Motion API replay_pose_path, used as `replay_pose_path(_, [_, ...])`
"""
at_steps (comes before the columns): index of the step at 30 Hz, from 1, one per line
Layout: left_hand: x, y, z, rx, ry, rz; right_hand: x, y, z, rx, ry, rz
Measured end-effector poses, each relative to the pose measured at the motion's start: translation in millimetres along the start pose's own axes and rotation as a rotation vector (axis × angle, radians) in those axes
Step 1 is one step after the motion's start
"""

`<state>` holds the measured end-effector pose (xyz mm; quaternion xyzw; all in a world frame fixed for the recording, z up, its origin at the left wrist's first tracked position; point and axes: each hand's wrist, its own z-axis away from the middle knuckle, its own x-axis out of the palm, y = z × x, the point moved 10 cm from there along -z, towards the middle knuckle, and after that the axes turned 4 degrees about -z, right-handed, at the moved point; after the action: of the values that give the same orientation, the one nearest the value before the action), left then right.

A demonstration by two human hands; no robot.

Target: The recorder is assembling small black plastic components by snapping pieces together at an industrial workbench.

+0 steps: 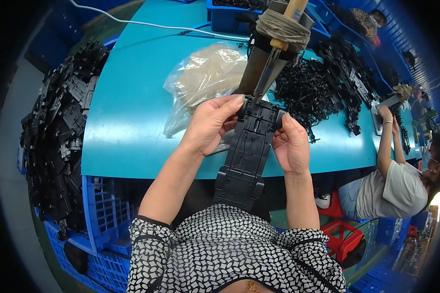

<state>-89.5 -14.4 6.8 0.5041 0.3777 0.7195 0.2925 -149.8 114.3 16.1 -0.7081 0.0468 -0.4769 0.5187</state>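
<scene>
At the teal surface (127,112), left grip (211,124) and right grip (293,145) pinch a black plastic part (248,151); blue crates (89,202) stand left, a red stool (355,239) right.

We find the chassis (247,154) between left hand (212,122) and right hand (292,144), before the tool (278,45). On the surface (127,122), we note a bag (208,75) left of the tool, small pieces (305,93) right; heaped panels (58,132) lie left of the surface.

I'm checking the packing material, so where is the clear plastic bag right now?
In the head view, the clear plastic bag lies on the blue table, left of the cloth-wrapped post and just beyond the left hand.
</scene>
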Motion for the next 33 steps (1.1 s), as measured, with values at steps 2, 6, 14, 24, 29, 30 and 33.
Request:
replay_pose_path(2, [1.4, 0.0, -2.0, -0.004, 0.003, -0.001, 0.2, -1.8, -0.6, -0.005, 0.008, -0.001])
replay_pose_path(6, [2.1, 0.5, -3.3, 0.001, 0.006, -0.007, -0.1, -3.0, -0.5, -0.006, 0.014, -0.001])
replay_pose_path(14, [3.6, 2.4, -3.1, 0.010, -0.015, 0.002, 2.6, -5.4, -0.6, -0.015, 0.009, 0.011])
replay_pose_path(24, [7.2, 6.6, -3.2, 0.030, -0.017, 0.009, 2.8, -6.7, -0.7, -0.021, 0.041, 0.014])
replay_pose_path(29, [5.6, 5.0, -4.5, 0.027, -0.010, 0.012, 2.5, -7.0, -1.3, -0.021, 0.039, 0.023])
replay_pose_path(30, [4.6, 4.6, -4.8, 0.027, -0.002, 0.015, 2.2, -6.8, -1.7, -0.021, 0.043, 0.022])
replay_pose_path(33, [4.4, 5.2, -4.6, 0.026, 0.001, 0.008, 2.0, -6.9, -2.1, -0.027, 0.046, 0.022])
